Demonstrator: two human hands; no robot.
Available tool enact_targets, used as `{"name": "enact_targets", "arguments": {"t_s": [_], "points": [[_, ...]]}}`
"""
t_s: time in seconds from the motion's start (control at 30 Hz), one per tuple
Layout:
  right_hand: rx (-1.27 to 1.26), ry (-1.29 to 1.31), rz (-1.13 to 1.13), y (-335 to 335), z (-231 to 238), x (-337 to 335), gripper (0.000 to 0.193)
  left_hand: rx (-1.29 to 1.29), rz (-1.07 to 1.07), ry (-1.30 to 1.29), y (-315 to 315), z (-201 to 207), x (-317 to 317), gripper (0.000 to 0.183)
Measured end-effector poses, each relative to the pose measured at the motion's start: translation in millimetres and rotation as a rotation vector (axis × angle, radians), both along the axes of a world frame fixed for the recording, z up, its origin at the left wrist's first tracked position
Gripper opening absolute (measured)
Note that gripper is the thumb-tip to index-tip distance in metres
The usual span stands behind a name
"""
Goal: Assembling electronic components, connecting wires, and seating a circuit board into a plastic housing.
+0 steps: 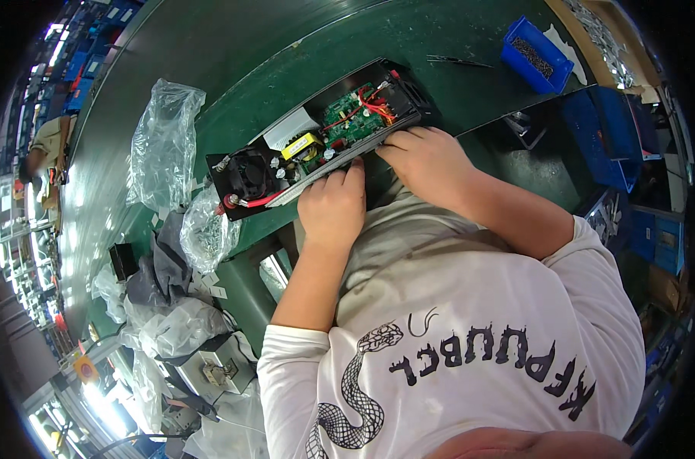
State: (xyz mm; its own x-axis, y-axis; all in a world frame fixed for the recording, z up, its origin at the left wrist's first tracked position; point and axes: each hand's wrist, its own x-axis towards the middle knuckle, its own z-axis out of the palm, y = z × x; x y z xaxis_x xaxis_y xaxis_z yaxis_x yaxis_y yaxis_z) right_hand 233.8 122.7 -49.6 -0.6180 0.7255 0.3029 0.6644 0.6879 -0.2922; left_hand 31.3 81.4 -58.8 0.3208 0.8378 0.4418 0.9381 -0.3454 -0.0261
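Observation:
An uncovered power inverter (317, 141) in a long black metal case lies slantwise on the green table. Inside it show a fan (249, 177) at the left end, a yellow-wrapped transformer (301, 145), a green circuit board (355, 118) and red and orange wires (378, 107) toward the right end. A thick red cable (255, 201) runs by the fan. My left hand (333, 200) has its fingers curled against the near long wall, around its middle. Farther right, my right hand (428, 159) grips the same wall near its right end. Both sets of fingertips are partly hidden.
Black tweezers (460, 61) lie beyond the case, left of a blue bin (537, 55) of small screws. A carton (611, 42) holds metal parts at the far right. Clear plastic bags (164, 145), dark grey cloth (162, 264) and a metal device (217, 367) are on the left. Another person (53, 145) stands far left.

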Motion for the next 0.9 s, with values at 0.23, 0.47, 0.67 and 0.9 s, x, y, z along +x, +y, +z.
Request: {"name": "enact_targets", "arguments": {"t_s": [0.23,0.47,0.67,0.9], "points": [[-0.024,-0.027,-0.025,-1,-1,-1,0.032,-0.040,0.006,-0.017,0,6,5,0.008],[0.025,0.001,-0.060,4,1,0,0.014,0.093,-0.091,-0.069,-5,17,3,0.022],[0.118,0.058,-0.075,6,-4,2,0.012,0.107,0.050,-0.116,8,20,-2,0.046],[0.087,0.039,-0.110,7,0,0,0.016,0.053,0.049,-0.171,10,20,0,0.035]]}}
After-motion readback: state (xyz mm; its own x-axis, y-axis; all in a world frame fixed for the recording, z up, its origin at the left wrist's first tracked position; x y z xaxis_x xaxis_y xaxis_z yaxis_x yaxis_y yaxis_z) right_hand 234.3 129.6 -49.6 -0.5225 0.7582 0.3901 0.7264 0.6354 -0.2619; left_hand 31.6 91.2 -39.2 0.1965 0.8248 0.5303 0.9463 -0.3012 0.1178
